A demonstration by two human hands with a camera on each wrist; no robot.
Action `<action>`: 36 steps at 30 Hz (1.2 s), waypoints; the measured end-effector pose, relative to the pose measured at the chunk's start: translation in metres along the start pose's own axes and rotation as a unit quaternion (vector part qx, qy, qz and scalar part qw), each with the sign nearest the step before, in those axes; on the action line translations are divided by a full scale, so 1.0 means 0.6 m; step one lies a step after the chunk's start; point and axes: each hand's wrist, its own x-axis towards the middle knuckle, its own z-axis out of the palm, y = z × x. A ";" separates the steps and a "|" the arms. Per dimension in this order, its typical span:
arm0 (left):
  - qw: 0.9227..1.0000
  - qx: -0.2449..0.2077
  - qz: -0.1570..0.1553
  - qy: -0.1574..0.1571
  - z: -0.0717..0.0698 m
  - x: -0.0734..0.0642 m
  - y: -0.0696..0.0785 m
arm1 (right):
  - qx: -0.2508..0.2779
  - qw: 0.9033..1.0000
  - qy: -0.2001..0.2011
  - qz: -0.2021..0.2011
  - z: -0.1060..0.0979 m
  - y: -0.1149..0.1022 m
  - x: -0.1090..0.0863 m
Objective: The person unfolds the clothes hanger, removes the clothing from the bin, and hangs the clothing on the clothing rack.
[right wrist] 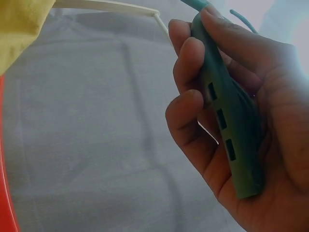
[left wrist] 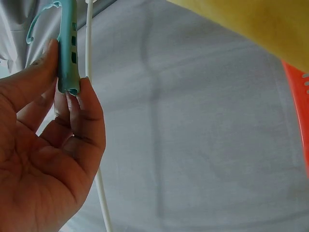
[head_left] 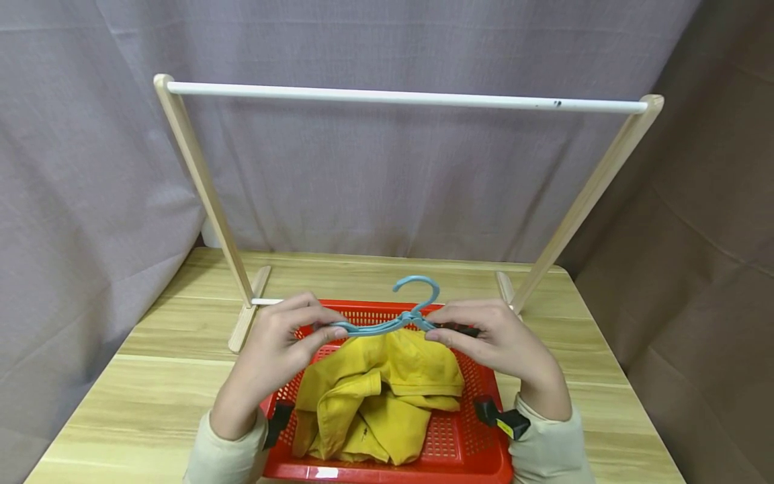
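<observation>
A light blue clothes hanger [head_left: 376,329] is held level above the basket, its hook upward. My left hand [head_left: 279,346] pinches one end of it between thumb and fingers; the left wrist view shows that slotted hanger end [left wrist: 70,53] at the fingertips. On the other side my right hand [head_left: 492,339] grips the hanger near the hook, and in the right wrist view the slotted arm [right wrist: 222,111] runs along the palm. Below both hands a crumpled yellow garment [head_left: 387,396] lies in a red plastic basket [head_left: 486,464].
Behind the basket stands a wooden garment rack with a white top rail [head_left: 375,96] and slanted posts [head_left: 202,181]. The wood-grain table [head_left: 157,383] extends to both sides. Grey curtains [head_left: 387,175] hang behind.
</observation>
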 end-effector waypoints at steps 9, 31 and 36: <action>0.999 -0.005 -0.035 0.010 -0.004 0.001 0.002 | -0.007 1.000 -0.008 -0.003 -0.002 0.003 0.000; 0.988 -0.048 -0.110 0.101 -0.016 0.001 -0.005 | -0.005 1.000 0.014 0.003 -0.011 0.009 -0.007; 0.979 -0.061 -0.153 0.122 -0.019 0.002 -0.004 | -0.006 0.999 0.033 -0.035 -0.010 0.013 -0.005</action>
